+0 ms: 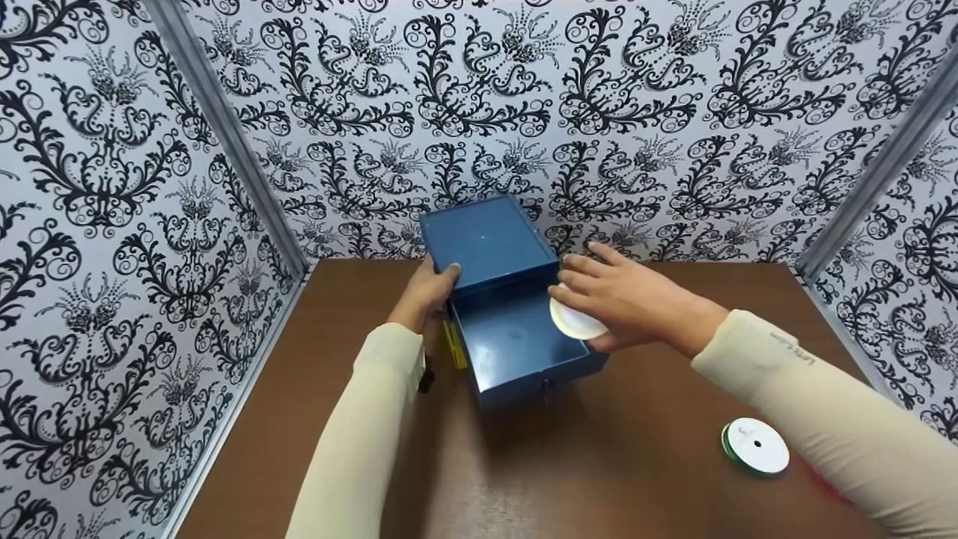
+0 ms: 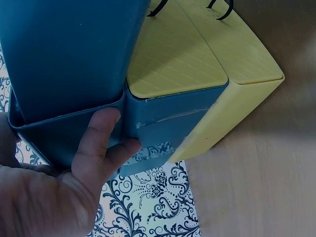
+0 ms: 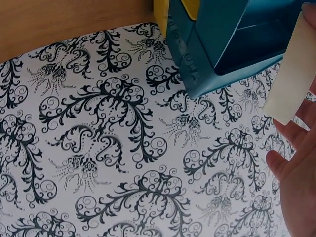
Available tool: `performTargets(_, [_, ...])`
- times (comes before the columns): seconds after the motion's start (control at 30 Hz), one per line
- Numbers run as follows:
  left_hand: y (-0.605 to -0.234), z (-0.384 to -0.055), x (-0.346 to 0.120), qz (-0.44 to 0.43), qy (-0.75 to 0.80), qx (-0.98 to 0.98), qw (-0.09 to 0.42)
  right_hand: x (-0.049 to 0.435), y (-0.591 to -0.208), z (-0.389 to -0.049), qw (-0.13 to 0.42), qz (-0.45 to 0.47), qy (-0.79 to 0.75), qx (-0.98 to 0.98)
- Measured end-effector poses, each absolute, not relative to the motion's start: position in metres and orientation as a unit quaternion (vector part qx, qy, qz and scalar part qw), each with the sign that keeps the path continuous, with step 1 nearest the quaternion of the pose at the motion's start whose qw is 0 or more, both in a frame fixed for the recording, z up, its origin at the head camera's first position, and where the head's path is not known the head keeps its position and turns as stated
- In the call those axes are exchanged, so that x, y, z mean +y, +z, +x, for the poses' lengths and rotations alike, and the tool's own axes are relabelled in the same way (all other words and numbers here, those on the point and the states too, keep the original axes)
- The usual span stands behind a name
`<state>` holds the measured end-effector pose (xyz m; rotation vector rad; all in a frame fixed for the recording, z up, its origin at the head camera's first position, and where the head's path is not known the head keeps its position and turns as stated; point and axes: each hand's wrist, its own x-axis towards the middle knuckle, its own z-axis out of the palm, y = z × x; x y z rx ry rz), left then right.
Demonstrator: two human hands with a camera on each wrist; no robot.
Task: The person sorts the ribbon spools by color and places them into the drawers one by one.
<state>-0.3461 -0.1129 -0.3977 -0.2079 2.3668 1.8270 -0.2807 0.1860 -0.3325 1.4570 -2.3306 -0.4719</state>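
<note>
A blue drawer cabinet [image 1: 486, 243] stands near the back wall, its top drawer [image 1: 509, 337] pulled out toward me. My left hand [image 1: 428, 288] grips the cabinet's left side, with the thumb up at the top edge. In the left wrist view, fingers of that hand touch the blue casing [image 2: 54, 133]. My right hand [image 1: 629, 303] holds a cream-coloured roll [image 1: 575, 320] with a white face over the right side of the drawer. The right wrist view shows the roll's pale outer band [image 3: 291, 74] beside the fingers.
Lower drawers with yellow fronts [image 2: 177, 54] and black handles sit beneath the blue one. A white-faced spool with a green edge [image 1: 757, 447] lies on the brown table [image 1: 636, 464] at right. Something red [image 1: 827, 483] shows partly behind my right sleeve. Patterned walls enclose the table.
</note>
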Motion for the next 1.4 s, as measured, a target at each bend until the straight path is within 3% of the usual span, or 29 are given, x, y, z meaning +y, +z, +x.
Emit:
performTargets(0.3, [-0.397,-0.345,-0.114,-0.056,0.609,0.789,0.057,0.171,-0.337,-0.292,0.173,0.515,-0.153,-0.826])
performTargets(1.4, [-0.401,-0.348,-0.111,-0.085,0.619,0.776,0.09,0.135,-0.394,-0.323,0.165,0.5,-0.104,-0.844])
